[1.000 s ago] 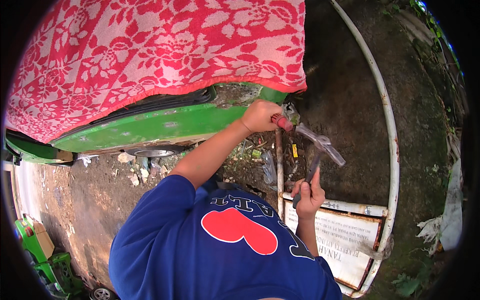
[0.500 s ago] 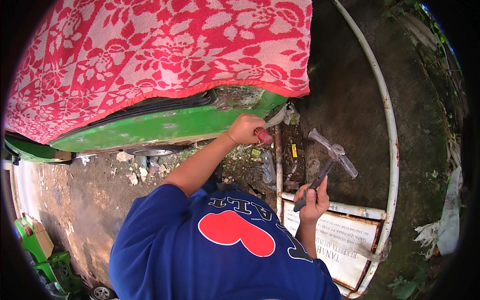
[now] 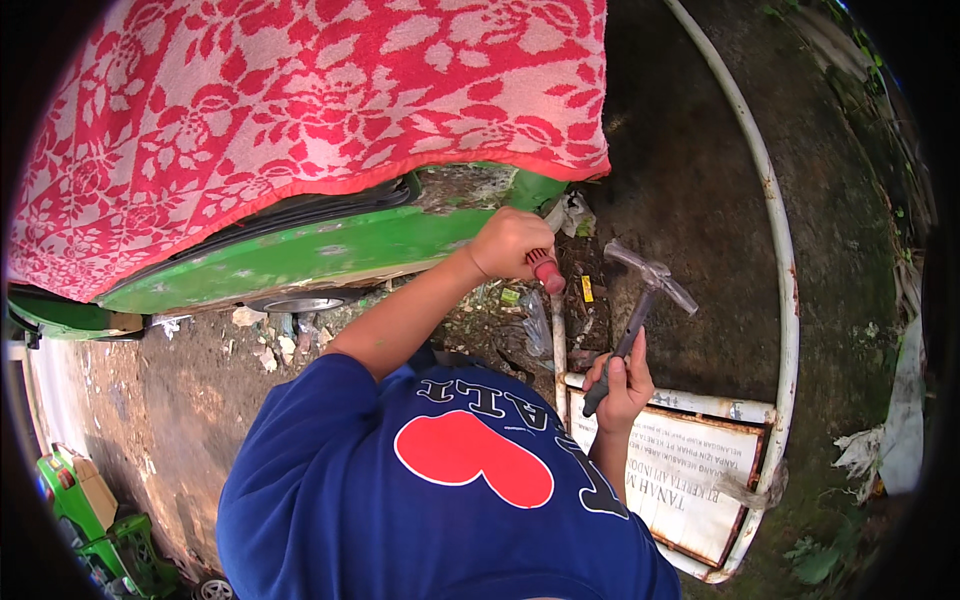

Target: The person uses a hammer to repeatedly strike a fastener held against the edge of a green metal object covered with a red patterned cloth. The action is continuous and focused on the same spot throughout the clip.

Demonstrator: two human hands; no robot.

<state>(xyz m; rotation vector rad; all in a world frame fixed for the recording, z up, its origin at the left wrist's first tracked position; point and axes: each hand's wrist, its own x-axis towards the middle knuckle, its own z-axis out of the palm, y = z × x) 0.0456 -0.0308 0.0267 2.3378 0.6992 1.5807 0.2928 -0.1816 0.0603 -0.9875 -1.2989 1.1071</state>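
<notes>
My left hand (image 3: 510, 243) is closed round a tool with a ribbed red handle (image 3: 546, 271), whose butt points toward the right. Its working end is hidden by the hand, so its exact kind cannot be told. This hand is at the corner of the green car body (image 3: 330, 248), where paint is worn to a rough brown patch (image 3: 465, 190). Lower and to the right, my right hand (image 3: 622, 385) grips a hammer (image 3: 638, 312) by its dark handle. The hammer's metal head is raised, apart from the red handle.
A red and pink floral blanket (image 3: 340, 100) covers the car's top. On the right, a curved white pipe frame (image 3: 780, 230) holds a rusty-edged white sign (image 3: 690, 480). Rubble and litter (image 3: 290, 340) lie under the car. A green toy vehicle (image 3: 95, 510) stands at lower left.
My left hand has shifted slightly right with the red-handled tool, its butt now tilting more downward. The hammer has moved a little up and left, its head closer to the red handle.
</notes>
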